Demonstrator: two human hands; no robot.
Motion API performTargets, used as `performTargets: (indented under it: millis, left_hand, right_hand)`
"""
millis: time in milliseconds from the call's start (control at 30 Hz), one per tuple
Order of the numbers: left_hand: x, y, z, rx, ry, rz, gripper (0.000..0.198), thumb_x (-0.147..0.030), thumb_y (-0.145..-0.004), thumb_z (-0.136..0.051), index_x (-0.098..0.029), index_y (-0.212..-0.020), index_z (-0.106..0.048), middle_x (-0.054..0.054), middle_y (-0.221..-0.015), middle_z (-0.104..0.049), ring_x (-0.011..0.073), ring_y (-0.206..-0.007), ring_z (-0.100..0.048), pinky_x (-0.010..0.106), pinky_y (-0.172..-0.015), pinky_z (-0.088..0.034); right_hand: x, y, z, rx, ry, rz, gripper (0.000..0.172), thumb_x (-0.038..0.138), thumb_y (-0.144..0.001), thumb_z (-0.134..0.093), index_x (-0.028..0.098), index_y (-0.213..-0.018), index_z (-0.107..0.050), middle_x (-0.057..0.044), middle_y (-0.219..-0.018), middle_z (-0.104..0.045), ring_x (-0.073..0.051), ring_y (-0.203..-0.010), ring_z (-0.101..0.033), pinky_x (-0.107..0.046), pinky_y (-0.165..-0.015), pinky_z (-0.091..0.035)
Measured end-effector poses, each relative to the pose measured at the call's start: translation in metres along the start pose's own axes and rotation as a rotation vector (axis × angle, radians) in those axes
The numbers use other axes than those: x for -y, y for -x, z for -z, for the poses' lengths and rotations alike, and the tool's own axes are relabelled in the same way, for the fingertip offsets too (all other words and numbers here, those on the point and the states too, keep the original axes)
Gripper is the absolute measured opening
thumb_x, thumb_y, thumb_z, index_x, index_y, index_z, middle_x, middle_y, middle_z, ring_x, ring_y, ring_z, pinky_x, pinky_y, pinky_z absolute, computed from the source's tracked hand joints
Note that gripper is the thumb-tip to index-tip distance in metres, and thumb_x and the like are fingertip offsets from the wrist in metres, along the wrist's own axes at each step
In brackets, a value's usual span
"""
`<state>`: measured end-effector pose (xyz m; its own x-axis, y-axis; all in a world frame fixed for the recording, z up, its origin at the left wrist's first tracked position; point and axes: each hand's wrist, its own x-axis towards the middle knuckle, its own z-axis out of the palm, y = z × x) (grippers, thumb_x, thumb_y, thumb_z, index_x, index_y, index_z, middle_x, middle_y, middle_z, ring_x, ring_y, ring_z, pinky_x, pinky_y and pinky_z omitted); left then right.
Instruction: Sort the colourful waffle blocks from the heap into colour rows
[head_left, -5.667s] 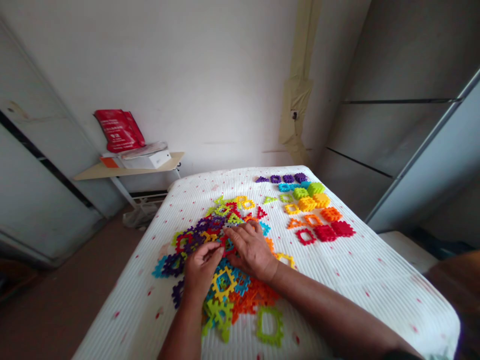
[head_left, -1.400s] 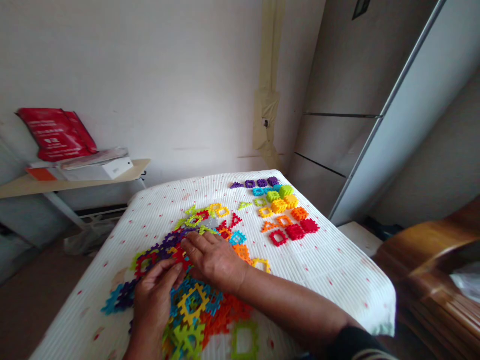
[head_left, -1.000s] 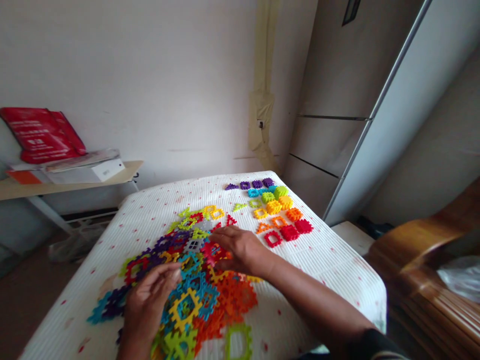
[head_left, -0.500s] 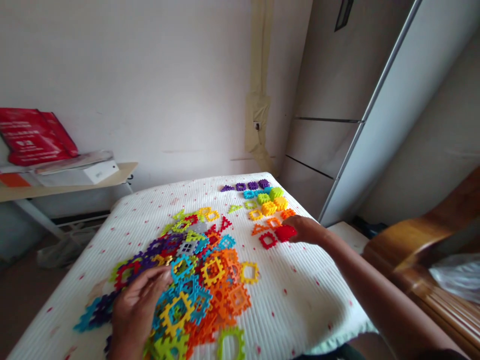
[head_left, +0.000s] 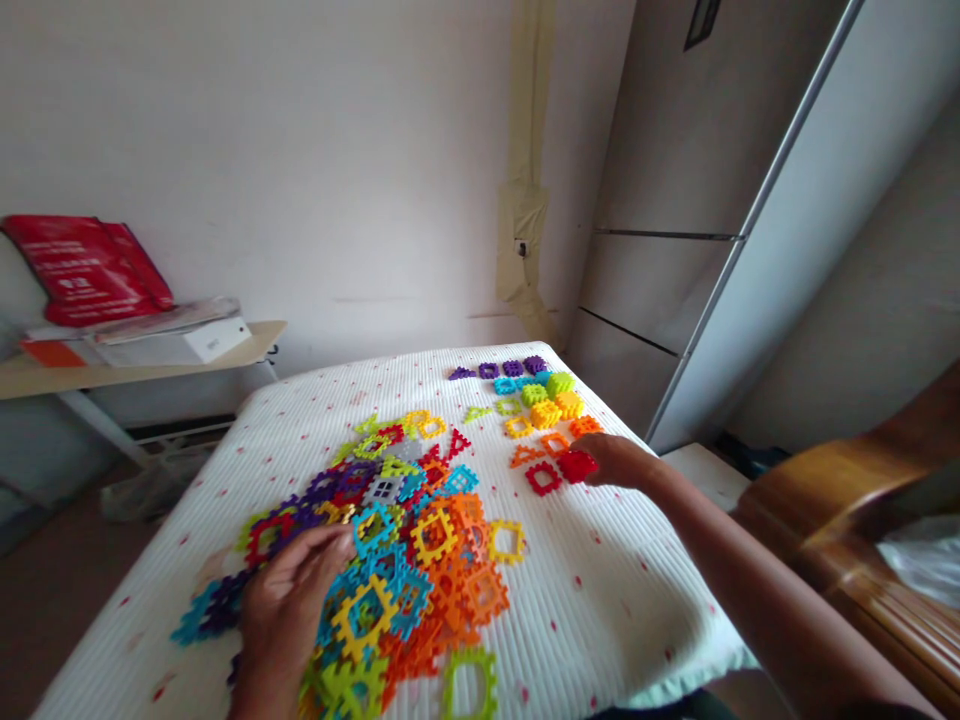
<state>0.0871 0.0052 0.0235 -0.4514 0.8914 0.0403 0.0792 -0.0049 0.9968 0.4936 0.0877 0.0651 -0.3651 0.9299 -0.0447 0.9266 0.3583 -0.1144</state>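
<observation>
A loose pile of flat plastic interlocking tiles (head_left: 390,545) in purple, blue, yellow, orange, green and red lies on the white ribbed cover (head_left: 615,590). My left hand (head_left: 289,600) rests on the pile's left side, fingers stretched flat over the tiles. My right hand (head_left: 619,462) reaches out to the sorted rows (head_left: 544,405) at the far right. Its fingers touch a stack of red tiles (head_left: 577,465), next to a red open frame (head_left: 541,478). Whether those fingers grip the stack is hidden.
The sorted rows run purple, blue, green, yellow, orange, red along the far right edge. A low shelf (head_left: 150,362) with a red bag (head_left: 86,268) and a white box (head_left: 169,345) stands at the left wall. A wooden chair part (head_left: 847,500) is at right.
My right hand left the pile with a red tile and went right to the red stack. My left hand stayed on the pile. The view shifted slightly.
</observation>
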Motion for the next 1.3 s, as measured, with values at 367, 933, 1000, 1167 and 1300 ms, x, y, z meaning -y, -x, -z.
performTargets:
  millis: [367, 933, 1000, 1167, 1300]
  left_hand:
    - [-0.005, 0.002, -0.005, -0.071, 0.013, -0.109, 0.033, -0.042, -0.06, -0.068, -0.014, -0.078, -0.065, 0.0, -0.056, -0.061, 0.0125, -0.052, -0.055, 0.023, -0.051, -0.045]
    - [-0.002, -0.006, 0.002, -0.227, -0.043, -0.13, 0.033, -0.042, -0.065, -0.062, -0.014, -0.082, -0.066, 0.005, -0.071, -0.067, 0.0197, -0.068, -0.063, 0.031, -0.063, -0.051]
    - [-0.002, -0.006, 0.002, -0.223, -0.053, -0.139, 0.032, -0.041, -0.065, -0.062, -0.014, -0.082, -0.066, 0.006, -0.071, -0.067, 0.02, -0.068, -0.063, 0.031, -0.063, -0.051]
    - [0.001, -0.005, 0.003, -0.211, -0.069, -0.15, 0.031, -0.041, -0.067, -0.062, -0.015, -0.082, -0.067, 0.006, -0.075, -0.068, 0.0197, -0.071, -0.063, 0.031, -0.066, -0.05]
    - [0.001, -0.005, 0.003, -0.198, -0.063, -0.159, 0.031, -0.041, -0.068, -0.062, -0.015, -0.083, -0.066, 0.006, -0.077, -0.068, 0.0195, -0.072, -0.063, 0.031, -0.068, -0.05]
  right_hand:
    - [0.022, -0.005, 0.007, -0.13, 0.117, 0.016, 0.051, 0.018, -0.068, -0.063, 0.018, -0.118, -0.055, -0.014, -0.118, -0.057, -0.025, -0.108, -0.053, -0.036, -0.09, -0.042]
    - [0.22, -0.213, -0.035, -0.109, -0.08, 0.346, 0.046, 0.021, -0.069, -0.063, 0.017, -0.115, -0.057, -0.01, -0.117, -0.058, -0.025, -0.106, -0.051, -0.036, -0.087, -0.043]
    - [0.225, -0.223, -0.042, -0.078, -0.082, 0.317, 0.041, 0.023, -0.07, -0.063, 0.017, -0.11, -0.06, -0.011, -0.112, -0.06, -0.027, -0.104, -0.052, -0.038, -0.084, -0.044]
    - [0.222, -0.227, -0.046, -0.062, -0.159, 0.262, 0.038, 0.029, -0.071, -0.064, 0.015, -0.106, -0.062, -0.014, -0.107, -0.061, -0.029, -0.106, -0.051, -0.039, -0.085, -0.042]
    - [0.209, -0.212, -0.031, -0.063, -0.315, 0.231, 0.049, 0.033, -0.069, -0.067, 0.015, -0.113, -0.057, -0.013, -0.106, -0.062, -0.027, -0.101, -0.054, -0.038, -0.084, -0.042]
